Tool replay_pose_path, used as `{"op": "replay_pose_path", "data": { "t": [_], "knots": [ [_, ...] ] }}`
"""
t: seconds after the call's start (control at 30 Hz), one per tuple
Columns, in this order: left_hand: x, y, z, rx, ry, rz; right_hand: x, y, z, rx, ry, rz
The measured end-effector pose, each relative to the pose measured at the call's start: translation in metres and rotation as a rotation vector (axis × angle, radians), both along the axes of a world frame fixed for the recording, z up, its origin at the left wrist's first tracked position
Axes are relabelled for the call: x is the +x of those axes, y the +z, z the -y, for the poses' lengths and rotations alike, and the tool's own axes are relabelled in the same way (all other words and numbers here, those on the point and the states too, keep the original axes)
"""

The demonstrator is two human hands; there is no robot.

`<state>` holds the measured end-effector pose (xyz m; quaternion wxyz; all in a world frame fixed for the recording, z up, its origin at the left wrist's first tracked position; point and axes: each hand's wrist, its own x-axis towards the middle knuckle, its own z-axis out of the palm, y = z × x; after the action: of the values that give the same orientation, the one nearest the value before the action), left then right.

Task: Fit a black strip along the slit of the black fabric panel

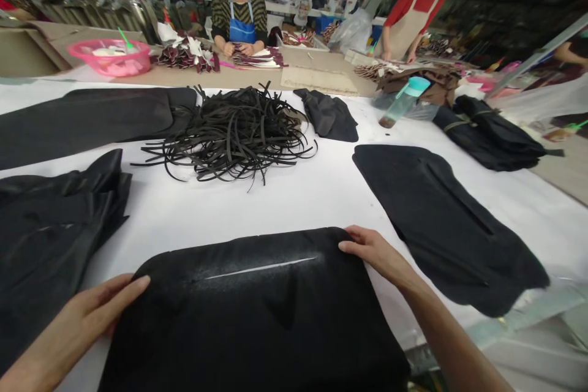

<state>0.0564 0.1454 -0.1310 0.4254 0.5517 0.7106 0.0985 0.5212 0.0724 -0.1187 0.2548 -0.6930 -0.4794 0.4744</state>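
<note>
A black fabric panel [257, 312] with a thin slit across its upper part lies flat on the white table [294, 196] right in front of me. My left hand [92, 312] rests at the panel's left edge, fingers stretched out and together. My right hand [374, 252] touches the panel's upper right corner, fingers curled over the edge; whether it pinches the cloth is not clear.
A stack of similar black panels [450, 220] lies to the right, more black pieces [50, 226] on the left and behind [87, 119]. A heap of black straps [234, 131] sits mid-table. A teal-capped bottle [402, 103] lies beyond. Two people work at the far tables.
</note>
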Motion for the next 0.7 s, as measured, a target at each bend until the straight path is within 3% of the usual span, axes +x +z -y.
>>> {"op": "replay_pose_path", "data": {
  "t": [0.07, 0.13, 0.33, 0.43, 0.53, 0.7],
  "knots": [
    [0.001, -0.002, 0.003, -0.166, 0.086, 0.185, 0.000, 0.004, 0.004, -0.070, 0.037, -0.133],
    [0.004, -0.005, 0.002, -0.234, 0.057, 0.275, -0.004, 0.004, 0.004, -0.104, 0.042, -0.134],
    [0.009, -0.015, -0.011, -0.148, 0.087, 0.244, -0.029, -0.001, -0.015, -0.045, -0.031, 0.271],
    [0.004, -0.018, -0.018, -0.202, 0.123, 0.290, -0.040, -0.003, -0.021, 0.003, -0.060, 0.374],
    [0.003, -0.018, -0.019, -0.247, 0.202, 0.379, -0.041, -0.009, -0.022, 0.057, -0.113, 0.376],
    [0.020, -0.013, -0.008, -0.121, 0.450, 0.539, -0.029, -0.019, -0.021, 0.174, -0.210, 0.198]
  ]
}}
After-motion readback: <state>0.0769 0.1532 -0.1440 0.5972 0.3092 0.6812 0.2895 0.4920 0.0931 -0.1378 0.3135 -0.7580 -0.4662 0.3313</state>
